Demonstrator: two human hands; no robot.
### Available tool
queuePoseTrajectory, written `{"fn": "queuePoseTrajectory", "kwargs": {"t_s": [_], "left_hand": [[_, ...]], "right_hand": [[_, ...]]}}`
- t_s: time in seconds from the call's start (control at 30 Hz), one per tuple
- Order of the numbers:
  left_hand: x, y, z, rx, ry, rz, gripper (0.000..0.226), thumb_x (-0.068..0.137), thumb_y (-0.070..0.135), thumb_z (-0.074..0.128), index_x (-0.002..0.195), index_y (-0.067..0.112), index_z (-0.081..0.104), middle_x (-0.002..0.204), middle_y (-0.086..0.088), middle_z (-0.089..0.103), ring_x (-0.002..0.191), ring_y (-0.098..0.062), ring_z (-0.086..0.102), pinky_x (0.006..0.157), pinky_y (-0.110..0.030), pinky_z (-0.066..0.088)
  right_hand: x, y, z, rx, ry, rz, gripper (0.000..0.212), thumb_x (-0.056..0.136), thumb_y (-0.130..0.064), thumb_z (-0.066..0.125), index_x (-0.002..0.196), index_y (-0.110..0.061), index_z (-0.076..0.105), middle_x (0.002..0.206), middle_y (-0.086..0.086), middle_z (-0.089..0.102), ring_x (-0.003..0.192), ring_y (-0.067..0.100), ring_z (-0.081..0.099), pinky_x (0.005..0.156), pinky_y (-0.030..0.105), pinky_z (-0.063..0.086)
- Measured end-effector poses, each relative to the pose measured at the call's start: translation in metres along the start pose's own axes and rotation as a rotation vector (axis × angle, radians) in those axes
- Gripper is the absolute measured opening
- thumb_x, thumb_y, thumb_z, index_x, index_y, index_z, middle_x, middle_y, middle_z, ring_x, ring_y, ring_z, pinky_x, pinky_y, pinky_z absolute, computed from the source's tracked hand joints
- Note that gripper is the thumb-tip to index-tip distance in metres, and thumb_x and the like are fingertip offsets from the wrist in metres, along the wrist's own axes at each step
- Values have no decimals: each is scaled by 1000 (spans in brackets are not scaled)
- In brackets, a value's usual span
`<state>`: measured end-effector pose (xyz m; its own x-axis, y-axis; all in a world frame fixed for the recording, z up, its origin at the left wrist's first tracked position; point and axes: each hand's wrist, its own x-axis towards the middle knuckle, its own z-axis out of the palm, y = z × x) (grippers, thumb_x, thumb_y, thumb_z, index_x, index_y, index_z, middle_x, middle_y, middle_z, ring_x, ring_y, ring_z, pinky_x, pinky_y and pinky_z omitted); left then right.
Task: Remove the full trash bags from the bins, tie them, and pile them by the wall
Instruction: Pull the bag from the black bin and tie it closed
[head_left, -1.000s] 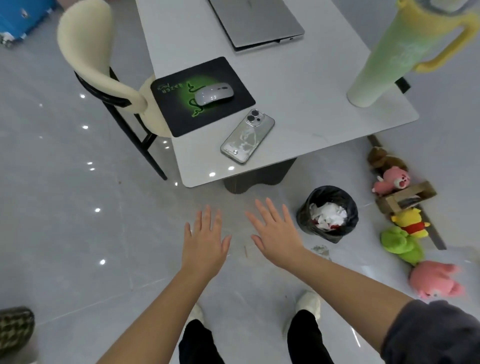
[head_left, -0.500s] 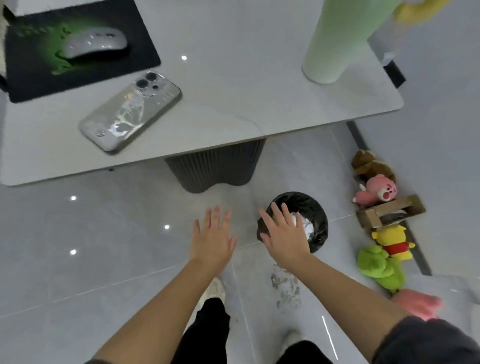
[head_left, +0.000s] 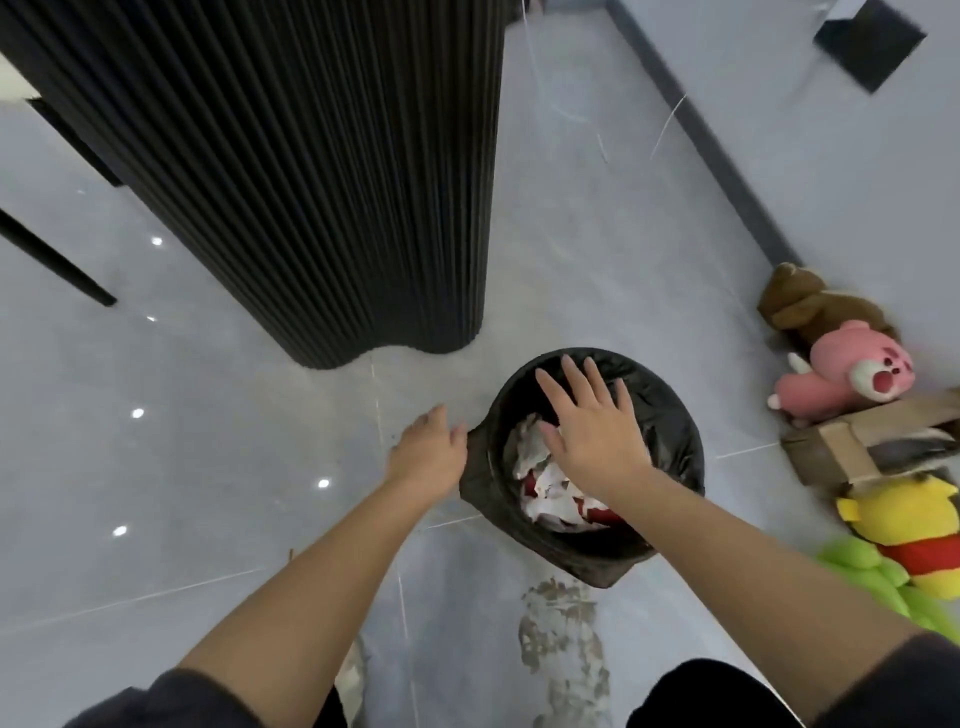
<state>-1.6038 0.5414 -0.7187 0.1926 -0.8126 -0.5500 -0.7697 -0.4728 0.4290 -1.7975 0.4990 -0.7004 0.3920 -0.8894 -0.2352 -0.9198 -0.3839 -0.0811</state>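
A small round bin lined with a black trash bag (head_left: 670, 410) stands on the floor just right of the table's base. Crumpled white paper and red scraps (head_left: 540, 486) fill it. My right hand (head_left: 592, 431) hovers flat over the bin's mouth, fingers spread, holding nothing. My left hand (head_left: 428, 452) is at the bin's left side, fingertips against the bag's overhanging edge; whether they pinch the plastic is hidden by the hand itself.
The black fluted table base (head_left: 311, 171) rises just behind and left of the bin. Plush toys (head_left: 841, 379) and a cardboard box (head_left: 852, 447) lie along the wall (head_left: 779, 78) to the right. A dirty smear (head_left: 561, 629) marks the floor tiles near my feet.
I have bent down and closed in on the bin; the tabletop has left the view. My right hand has moved over the bin's mouth and my left hand has reached the bag's left edge.
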Motion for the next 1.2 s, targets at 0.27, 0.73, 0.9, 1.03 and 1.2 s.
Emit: {"fn": "queuePoseTrajectory", "kwargs": {"t_s": [0.27, 0.73, 0.9, 1.03, 1.2], "left_hand": [[46, 4, 36, -801, -204, -384, 56, 98, 51, 27, 110, 7, 59, 108, -11, 66, 99, -28, 63, 82, -35, 52], [22, 20, 32, -431, 585, 446, 17, 99, 27, 41, 83, 22, 48, 65, 6, 52, 58, -9, 48, 53, -28, 40], [20, 14, 29, -247, 540, 478, 17, 96, 36, 43, 88, 22, 43, 60, 0, 53, 55, -20, 53, 51, -39, 43], [22, 13, 28, 7, 431, 361, 32, 88, 51, 54, 101, 23, 44, 70, 2, 62, 63, -20, 59, 56, -34, 48], [25, 15, 28, 60, 442, 215, 28, 95, 41, 47, 86, 16, 56, 71, -1, 59, 71, -23, 59, 56, -30, 41]], "right_hand": [[51, 0, 25, 4, 72, -226, 57, 100, -43, 32, 151, -26, 13, 160, 5, 11, 148, 27, 4, 118, 52, 7], [102, -4, 5, 218, -158, -444, 22, 94, -22, 46, 109, -26, 61, 114, -3, 63, 111, 19, 51, 105, 48, 32], [109, 21, -2, 270, 69, -418, 9, 88, -13, 51, 90, -13, 60, 93, 1, 60, 91, 22, 56, 81, 37, 45], [98, 44, -7, 343, 172, -366, 9, 91, -20, 51, 87, -13, 56, 85, 4, 60, 80, 25, 56, 71, 38, 46], [77, 58, -8, 260, 119, -335, 25, 94, -44, 49, 92, -19, 53, 61, -4, 52, 64, 22, 52, 61, 33, 41]]}}
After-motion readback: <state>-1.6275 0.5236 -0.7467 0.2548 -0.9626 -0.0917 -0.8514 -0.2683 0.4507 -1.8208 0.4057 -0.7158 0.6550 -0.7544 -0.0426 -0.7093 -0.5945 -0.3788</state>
